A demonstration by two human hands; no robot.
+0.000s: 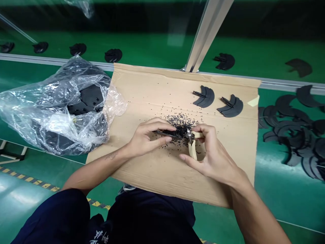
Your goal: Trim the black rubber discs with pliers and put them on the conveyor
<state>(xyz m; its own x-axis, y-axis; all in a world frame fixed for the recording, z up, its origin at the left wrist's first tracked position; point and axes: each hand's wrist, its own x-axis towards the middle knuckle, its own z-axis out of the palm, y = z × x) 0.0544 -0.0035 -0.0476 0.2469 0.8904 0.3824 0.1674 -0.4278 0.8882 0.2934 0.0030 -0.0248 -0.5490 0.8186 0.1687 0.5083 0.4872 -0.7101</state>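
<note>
Between the thumb and fingers of my left hand (pixel 148 137) is a black plastic part (pixel 166 134), seen nearly edge-on. My right hand (pixel 210 152) grips cutting pliers (pixel 192 147) with cream handles, which stand somewhat apart. The metal jaws of the pliers are at the right end of the black part; whether they touch it I cannot tell. Under both hands lies a scatter of small black plastic bits (pixel 180 118) on a cardboard sheet (pixel 147 176). Two curved black parts (pixel 204 96) with stems rest on the cardboard beyond my right hand.
A clear plastic bag (pixel 56 118) of black parts stands at the left. Many curved black parts (pixel 291 118) are piled on the green table (pixel 274 189) at the right. Behind the cardboard runs a metal frame post (pixel 208 34), with more black parts seen in or through the panel.
</note>
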